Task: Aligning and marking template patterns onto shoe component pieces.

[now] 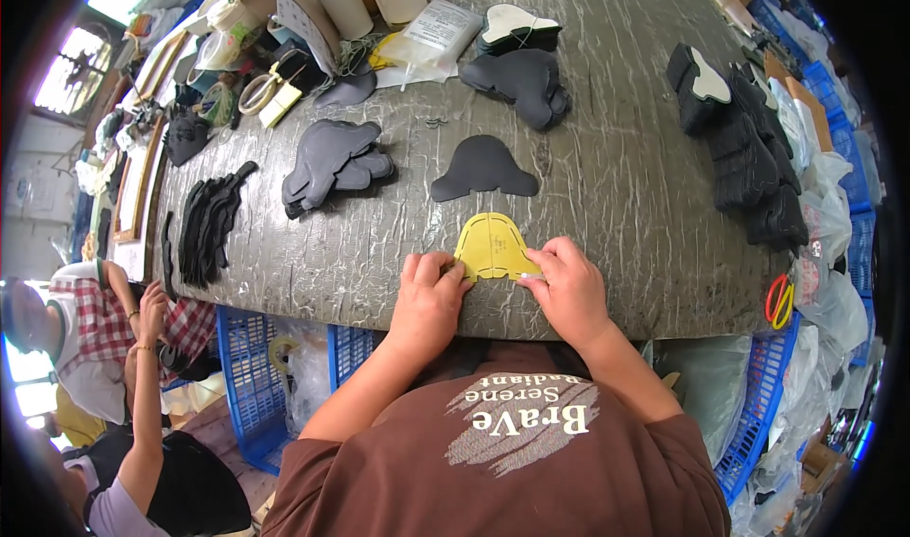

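A yellow bell-shaped template (486, 243) with slots along its curved edge lies near the table's front edge. My left hand (427, 291) is closed with thumb and fingers on its lower left corner. The lower right corner is pinched by my right hand (569, 286); a small pale spot shows by that thumb, too small to name. Just beyond the template rests a black bell-shaped piece (484, 167), flat on the table. Whether another piece lies under the template I cannot tell.
Black cut pieces (336, 163) are piled left of centre, with black strips (210, 222) farther left. More black stacks stand at the back (521, 82) and right (749, 158). Yellow-and-red scissors (779, 300) lie at the right edge. Blue baskets (251, 376) and two people are beside the table.
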